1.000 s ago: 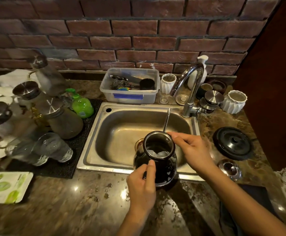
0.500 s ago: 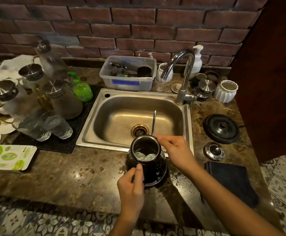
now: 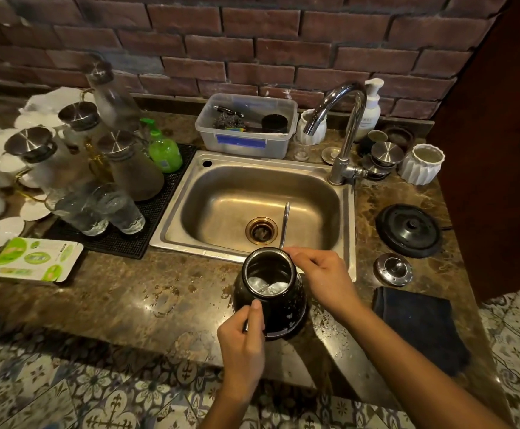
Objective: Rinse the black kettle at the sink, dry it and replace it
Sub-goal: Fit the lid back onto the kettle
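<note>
Held in 2 grips, left hand [image 3: 241,345] on handle, right hand [image 3: 323,277] at rim, the black kettle [image 3: 269,292] has been drawn from sink [image 3: 175,218] to counter [image 3: 128,292]; drying is judged next.

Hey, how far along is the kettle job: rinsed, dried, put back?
Rinsing looks done: the black kettle is in front of the sink, droplets on its side, tap not running. In hand: left hand grips the handle, right hand holds the rim. Left: drying, the dark cloth lies untouched, and setting it on the black base.
</note>
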`<state>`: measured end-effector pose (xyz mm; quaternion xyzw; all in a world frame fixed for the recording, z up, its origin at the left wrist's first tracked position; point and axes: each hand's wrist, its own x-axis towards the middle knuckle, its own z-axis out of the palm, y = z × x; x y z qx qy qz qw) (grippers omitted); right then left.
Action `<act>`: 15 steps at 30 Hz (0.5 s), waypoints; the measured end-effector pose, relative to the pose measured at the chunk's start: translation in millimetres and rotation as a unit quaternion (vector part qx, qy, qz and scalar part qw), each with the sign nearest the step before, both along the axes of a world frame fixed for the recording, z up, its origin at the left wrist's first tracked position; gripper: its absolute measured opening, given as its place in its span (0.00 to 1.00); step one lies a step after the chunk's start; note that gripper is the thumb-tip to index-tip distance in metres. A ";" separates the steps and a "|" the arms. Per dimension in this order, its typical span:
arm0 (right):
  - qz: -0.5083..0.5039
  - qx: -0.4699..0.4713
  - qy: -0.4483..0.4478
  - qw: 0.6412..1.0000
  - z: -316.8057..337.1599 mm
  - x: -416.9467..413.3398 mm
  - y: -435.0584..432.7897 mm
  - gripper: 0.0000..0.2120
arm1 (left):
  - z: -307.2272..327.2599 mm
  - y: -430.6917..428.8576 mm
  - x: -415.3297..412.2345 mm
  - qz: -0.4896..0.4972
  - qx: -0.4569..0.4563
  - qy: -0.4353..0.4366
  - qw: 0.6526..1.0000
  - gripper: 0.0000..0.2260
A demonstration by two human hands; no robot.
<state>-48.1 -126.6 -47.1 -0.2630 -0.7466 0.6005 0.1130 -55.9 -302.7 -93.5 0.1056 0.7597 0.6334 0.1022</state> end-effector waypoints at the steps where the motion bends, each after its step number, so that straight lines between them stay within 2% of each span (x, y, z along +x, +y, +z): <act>1: -0.001 0.001 -0.001 1.000 -1.3 -0.1 0.2 0.10 | -0.7 0.1 0.9 -0.001 0.002 0.000 1.000 0.23; 8: -0.001 0.002 0.001 1.000 -6.9 3.3 -1.6 0.10 | -2.4 0.9 4.9 0.005 0.016 -0.003 1.000 0.25; 15: -0.012 0.003 0.005 1.000 -9.3 5.0 -8.6 0.12 | 0.4 -1.5 5.7 -0.001 -0.020 -0.009 1.000 0.23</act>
